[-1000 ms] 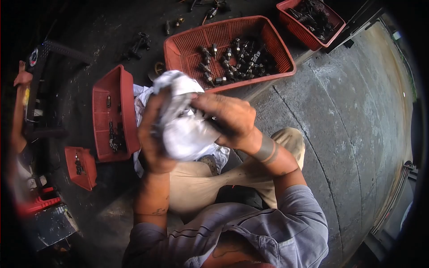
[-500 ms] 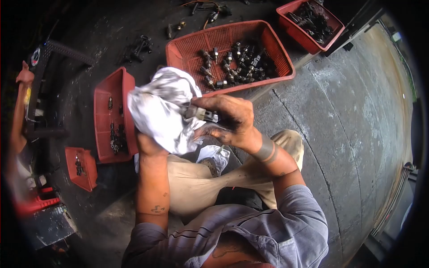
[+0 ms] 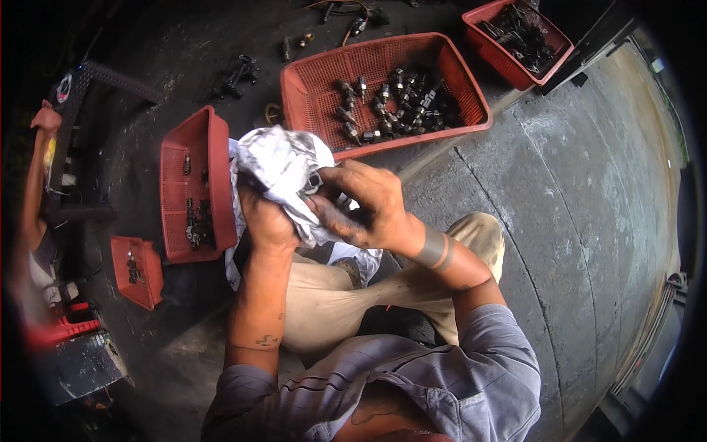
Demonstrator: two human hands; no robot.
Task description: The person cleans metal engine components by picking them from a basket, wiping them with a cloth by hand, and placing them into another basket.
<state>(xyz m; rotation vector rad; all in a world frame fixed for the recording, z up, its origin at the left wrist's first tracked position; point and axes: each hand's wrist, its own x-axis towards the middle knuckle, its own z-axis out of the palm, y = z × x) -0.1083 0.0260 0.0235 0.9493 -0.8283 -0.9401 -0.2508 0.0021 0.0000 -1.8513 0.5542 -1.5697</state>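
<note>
A crumpled white rag point(image 3: 280, 158) with grey stains is gripped in my left hand point(image 3: 266, 219), the fingers mostly hidden under the folds. My right hand point(image 3: 374, 202), its fingers blackened, pinches at the rag's right side. Between the two hands a small metal part point(image 3: 314, 181) with a dark, square socket-like end pokes out of the cloth; the rest of it is covered. Just beyond the hands is a large red basket point(image 3: 383, 145) with several similar metal parts point(image 3: 387, 110) inside.
Left of my hands stands a red bin point(image 3: 221, 177) with some parts, and a smaller red tray point(image 3: 151, 276) nearer me. Another red basket point(image 3: 552, 66) of dark pieces sits at the far right. Loose parts point(image 3: 237, 76) lie on the dark floor. Another person's arm point(image 3: 37, 169) shows at far left.
The metal part, more exposed before in my right fingers, is now mostly wrapped in the rag. Both hands have come closer together, the left moving slightly right and up.
</note>
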